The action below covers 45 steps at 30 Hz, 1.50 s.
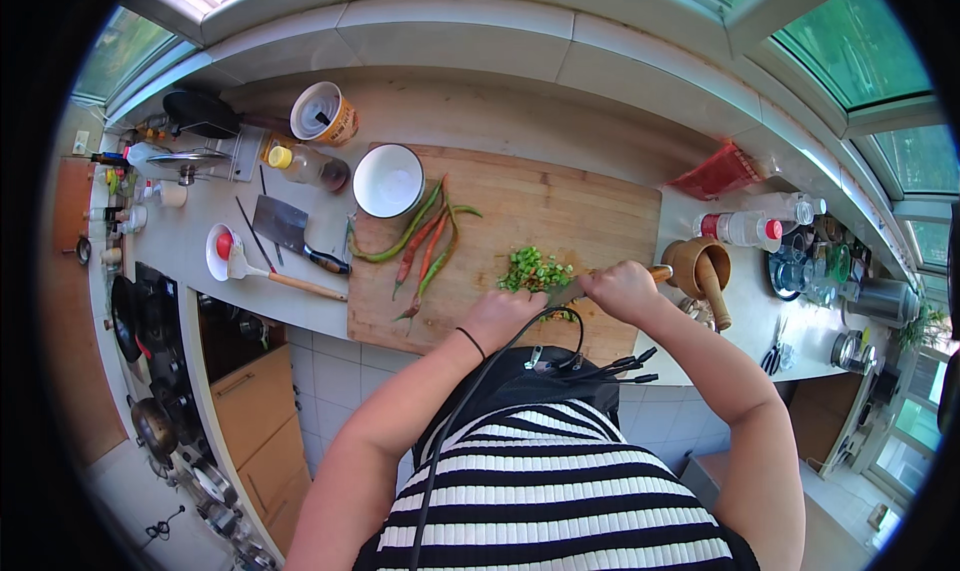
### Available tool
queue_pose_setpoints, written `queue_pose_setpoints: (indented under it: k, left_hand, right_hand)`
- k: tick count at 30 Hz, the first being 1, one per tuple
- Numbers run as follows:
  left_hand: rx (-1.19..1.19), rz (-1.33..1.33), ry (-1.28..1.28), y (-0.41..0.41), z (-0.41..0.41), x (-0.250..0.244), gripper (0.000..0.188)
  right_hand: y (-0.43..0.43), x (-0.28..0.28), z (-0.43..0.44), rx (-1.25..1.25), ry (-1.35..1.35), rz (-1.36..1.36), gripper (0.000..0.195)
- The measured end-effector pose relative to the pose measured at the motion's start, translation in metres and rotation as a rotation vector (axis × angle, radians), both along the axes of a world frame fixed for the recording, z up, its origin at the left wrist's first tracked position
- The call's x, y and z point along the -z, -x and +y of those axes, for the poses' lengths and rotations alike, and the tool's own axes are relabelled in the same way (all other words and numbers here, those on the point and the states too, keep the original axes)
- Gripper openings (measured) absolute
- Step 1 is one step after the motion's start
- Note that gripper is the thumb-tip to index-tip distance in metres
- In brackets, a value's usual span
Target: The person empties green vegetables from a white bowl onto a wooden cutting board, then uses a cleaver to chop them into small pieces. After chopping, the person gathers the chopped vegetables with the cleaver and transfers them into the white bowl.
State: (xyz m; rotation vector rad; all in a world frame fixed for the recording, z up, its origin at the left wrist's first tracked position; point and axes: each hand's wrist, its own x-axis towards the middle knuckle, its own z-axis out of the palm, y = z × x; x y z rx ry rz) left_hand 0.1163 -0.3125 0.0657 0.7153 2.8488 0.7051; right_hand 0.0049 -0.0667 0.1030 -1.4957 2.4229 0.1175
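Note:
My right hand grips a kitchen knife by its wooden handle. The knife's blade points left, low over the wooden cutting board. My left hand has its fingers curled at the tip end of the blade; whether they pinch anything is hidden. Just beyond both hands lies a heap of chopped green pepper, and more bits lie on the near side of the blade. Several whole long chili peppers, red and green, rest on the left of the board beside a white bowl.
Left of the board are a cleaver, a wooden-handled spatula in a small white dish, and a yellow-capped bottle. To the right stand a wooden mortar and pestle and plastic bottles. A black cable crosses near my left wrist.

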Motion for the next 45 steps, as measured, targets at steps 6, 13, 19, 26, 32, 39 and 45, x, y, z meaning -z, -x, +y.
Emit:
queue_pose_setpoints:
  k: [6, 13, 19, 26, 32, 39, 45]
  left_hand:
    - [-0.114, -0.143, 0.047, 0.004, 0.039, -0.015, 0.008]
    - [-0.045, -0.153, 0.078, 0.023, 0.039, -0.016, 0.008]
    - [0.044, -0.026, 0.018, 0.010, -0.002, -0.001, 0.007]
    - [-0.038, -0.072, 0.008, 0.005, -0.001, -0.008, 0.010]
    - [-0.113, -0.127, 0.081, 0.006, 0.036, -0.019, 0.009]
    - [-0.097, -0.081, 0.018, 0.014, 0.030, -0.005, 0.006]
    - [-0.065, 0.068, 0.017, -0.003, 0.015, 0.014, 0.006]
  right_hand:
    - [0.023, 0.040, 0.026, -0.084, 0.135, -0.054, 0.008]
    - [0.029, 0.045, 0.032, -0.031, 0.167, -0.108, 0.008]
    - [-0.002, 0.002, 0.000, 0.046, -0.074, -0.041, 0.007]
    - [0.008, -0.009, -0.012, 0.004, -0.065, -0.039, 0.006]
    - [0.027, 0.045, 0.023, -0.059, 0.150, -0.081, 0.010]
    - [0.025, 0.047, 0.026, -0.029, 0.169, -0.042, 0.010]
    - [-0.009, 0.022, 0.014, 0.051, 0.051, 0.048, 0.009]
